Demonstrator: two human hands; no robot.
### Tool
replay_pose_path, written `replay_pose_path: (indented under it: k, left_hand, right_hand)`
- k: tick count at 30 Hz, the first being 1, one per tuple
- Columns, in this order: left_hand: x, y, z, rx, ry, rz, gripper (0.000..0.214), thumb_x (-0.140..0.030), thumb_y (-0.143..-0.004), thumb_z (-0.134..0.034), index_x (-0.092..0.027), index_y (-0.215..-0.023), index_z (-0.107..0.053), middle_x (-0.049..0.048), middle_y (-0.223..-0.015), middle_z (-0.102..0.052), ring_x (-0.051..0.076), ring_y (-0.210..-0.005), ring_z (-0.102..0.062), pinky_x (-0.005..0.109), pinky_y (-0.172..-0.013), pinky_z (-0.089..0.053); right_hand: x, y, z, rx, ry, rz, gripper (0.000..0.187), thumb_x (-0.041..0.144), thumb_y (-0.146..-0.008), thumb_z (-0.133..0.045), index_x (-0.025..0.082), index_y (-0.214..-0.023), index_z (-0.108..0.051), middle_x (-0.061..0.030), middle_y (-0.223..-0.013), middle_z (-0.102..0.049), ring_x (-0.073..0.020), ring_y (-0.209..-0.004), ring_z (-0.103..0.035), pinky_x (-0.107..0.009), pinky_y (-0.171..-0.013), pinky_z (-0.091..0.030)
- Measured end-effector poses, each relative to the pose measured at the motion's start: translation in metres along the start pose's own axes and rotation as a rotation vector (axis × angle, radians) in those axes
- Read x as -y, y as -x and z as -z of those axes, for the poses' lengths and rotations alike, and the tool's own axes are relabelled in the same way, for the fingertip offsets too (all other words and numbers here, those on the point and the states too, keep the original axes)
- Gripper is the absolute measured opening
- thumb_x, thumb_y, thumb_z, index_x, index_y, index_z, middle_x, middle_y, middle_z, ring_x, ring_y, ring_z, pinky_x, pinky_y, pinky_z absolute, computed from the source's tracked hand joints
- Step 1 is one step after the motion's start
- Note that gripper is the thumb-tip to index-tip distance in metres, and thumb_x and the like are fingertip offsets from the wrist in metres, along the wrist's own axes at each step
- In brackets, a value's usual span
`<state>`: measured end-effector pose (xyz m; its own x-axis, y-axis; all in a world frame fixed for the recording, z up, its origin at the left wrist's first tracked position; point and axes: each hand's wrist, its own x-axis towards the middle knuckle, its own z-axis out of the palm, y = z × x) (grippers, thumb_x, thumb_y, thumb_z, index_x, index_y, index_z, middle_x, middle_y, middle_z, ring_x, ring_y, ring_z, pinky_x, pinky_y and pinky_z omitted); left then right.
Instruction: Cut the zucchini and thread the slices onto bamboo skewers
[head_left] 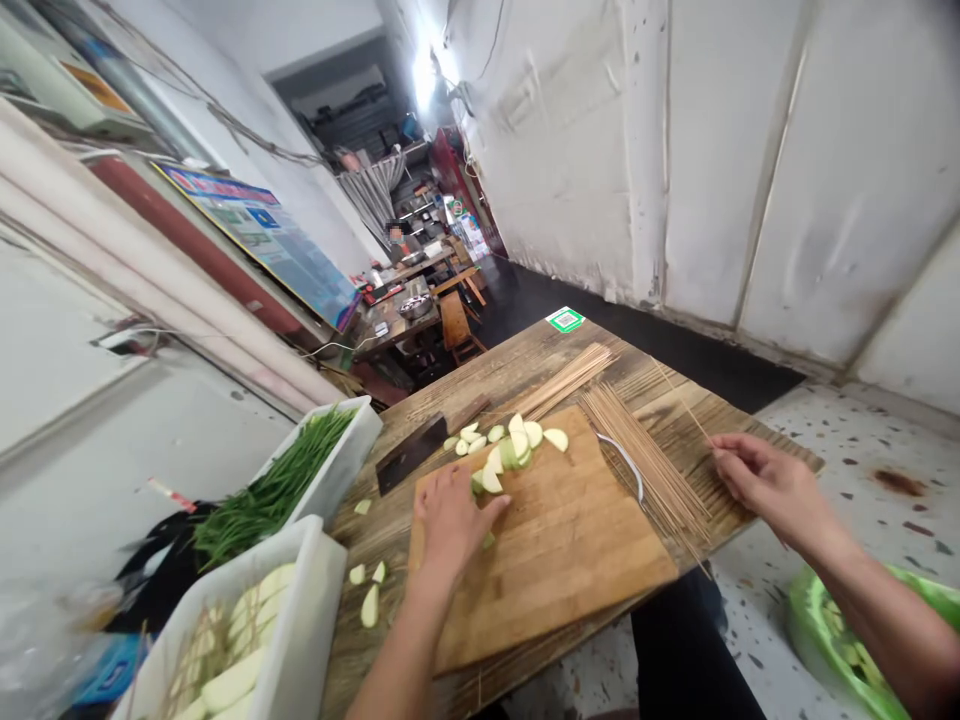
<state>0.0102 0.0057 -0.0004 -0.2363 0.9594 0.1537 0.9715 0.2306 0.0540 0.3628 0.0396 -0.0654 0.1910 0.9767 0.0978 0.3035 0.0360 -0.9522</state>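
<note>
A wooden cutting board (555,560) lies on the table with a heap of pale, green-edged vegetable slices (517,440) at its far side. My left hand (454,515) is over the board's left part, at the near end of the heap. Its thumb is spread away from the fingers, and the fingertips are partly hidden beside the slices. Off the board's right side, my right hand (761,480) pinches one thin bamboo skewer (686,405), which points up and away. Under and beside that skewer, a bundle of bamboo skewers (645,455) is spread on the table.
A cleaver (412,455) lies beyond the board. At left stand a white bin of green chives (289,485) and a white bin of skewered slices (247,640). Another skewer bundle (570,380) lies farther back. A green-lined basket (817,620) sits on the floor at right.
</note>
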Motion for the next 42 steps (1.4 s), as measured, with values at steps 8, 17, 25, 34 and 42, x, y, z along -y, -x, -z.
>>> replay_pose_path:
  k: [8, 17, 25, 34, 42]
  left_hand:
    - [0.002, -0.017, -0.012, 0.173, 0.102, 0.076, 0.051, -0.046, -0.065, -0.066, -0.024, -0.111, -0.061, 0.0101, -0.123, -0.054, 0.030, -0.114, -0.043, 0.042, -0.093, -0.029]
    - [0.005, -0.003, -0.001, -0.001, 0.697, -0.120, 0.041, -0.024, -0.071, -0.060, -0.018, -0.112, -0.060, 0.0097, -0.117, -0.060, 0.023, -0.109, -0.052, 0.037, -0.098, -0.032]
    - [-0.024, 0.019, 0.012, 0.356, 1.760, 0.211, 0.034, -0.013, -0.073, -0.062, -0.014, -0.108, -0.061, 0.0123, -0.110, -0.064, 0.019, -0.094, -0.063, 0.032, -0.086, -0.048]
    - [-0.023, 0.037, 0.007, 0.385, 2.305, 0.620, 0.022, -0.002, -0.080, -0.051, -0.006, -0.100, -0.060, 0.0160, -0.098, -0.066, 0.018, -0.085, -0.067, 0.025, -0.072, -0.057]
    - [-0.007, 0.055, 0.019, 0.223, 2.509, 0.847, 0.018, 0.002, -0.078, -0.053, -0.007, -0.092, -0.062, 0.0129, -0.086, -0.068, 0.013, -0.069, -0.066, 0.017, -0.056, -0.055]
  right_hand:
    - [0.030, 0.051, -0.020, 0.252, -0.277, -0.065, 0.042, 0.045, -0.081, -0.055, 0.016, -0.111, -0.055, 0.0050, -0.057, -0.045, -0.0087, -0.043, -0.038, -0.020, -0.038, -0.032]
    - [0.073, 0.123, -0.083, 0.542, -0.480, -0.182, 0.044, 0.052, -0.082, -0.050, 0.016, -0.108, -0.052, 0.0060, -0.061, -0.050, -0.0010, -0.031, -0.028, -0.016, -0.032, -0.017]
    - [0.095, 0.158, -0.106, 0.500, -0.441, -0.106, 0.047, 0.051, -0.089, -0.039, 0.017, -0.122, -0.041, 0.0072, -0.057, -0.052, -0.0021, -0.028, -0.029, -0.014, -0.030, -0.019]
    - [0.079, 0.175, -0.111, 0.534, -0.275, -0.019, 0.047, 0.055, -0.086, -0.045, 0.015, -0.105, -0.061, 0.0071, -0.043, -0.041, -0.0081, -0.037, -0.035, -0.019, -0.040, -0.030]
    - [0.070, 0.167, -0.115, 0.437, -0.228, -0.023, 0.041, 0.054, -0.075, -0.061, 0.018, -0.091, -0.070, -0.0037, -0.061, -0.059, -0.0173, -0.057, -0.055, -0.025, -0.050, -0.046]
